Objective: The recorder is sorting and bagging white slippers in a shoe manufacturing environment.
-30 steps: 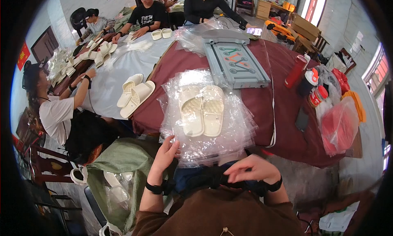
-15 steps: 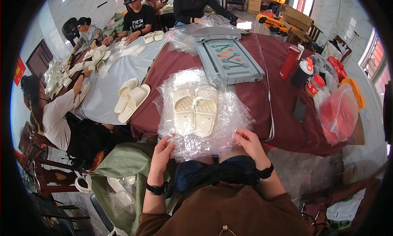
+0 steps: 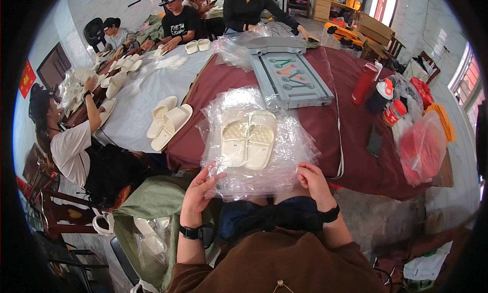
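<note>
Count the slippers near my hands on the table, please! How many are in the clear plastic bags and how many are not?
Cream foam slippers lying on the clear plastic bags: 2
Cream foam slippers on the grey cloth: 2
Total: 4

Brown top, black watch on left wrist, black band on right wrist

Grey tool tray on the maroon counter, red bottle beside it, spare cream slippers at left.
</note>
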